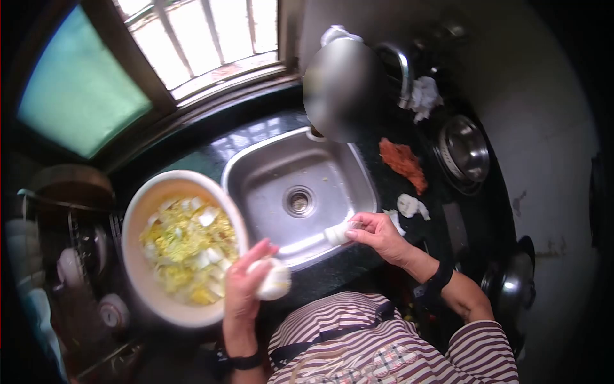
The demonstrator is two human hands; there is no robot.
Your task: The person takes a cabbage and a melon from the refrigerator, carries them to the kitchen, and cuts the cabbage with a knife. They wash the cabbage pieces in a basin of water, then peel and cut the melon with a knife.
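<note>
My left hand (246,281) grips a small white lump (274,280), perhaps a cabbage piece, right beside a big white bowl (139,211) full of chopped yellow-green cabbage (188,246). My right hand (377,233) pinches another small white piece (338,233) over the front rim of the steel sink (256,169). Both wrists wear dark bands. What exactly the white pieces are is hard to tell.
On the dark counter right of the sink lie an orange-red scrap (403,163) and white scraps (409,206). Steel pots (465,150) stand at the far right. A barred window (204,38) is behind the sink. A dish rack (64,256) stands at the left.
</note>
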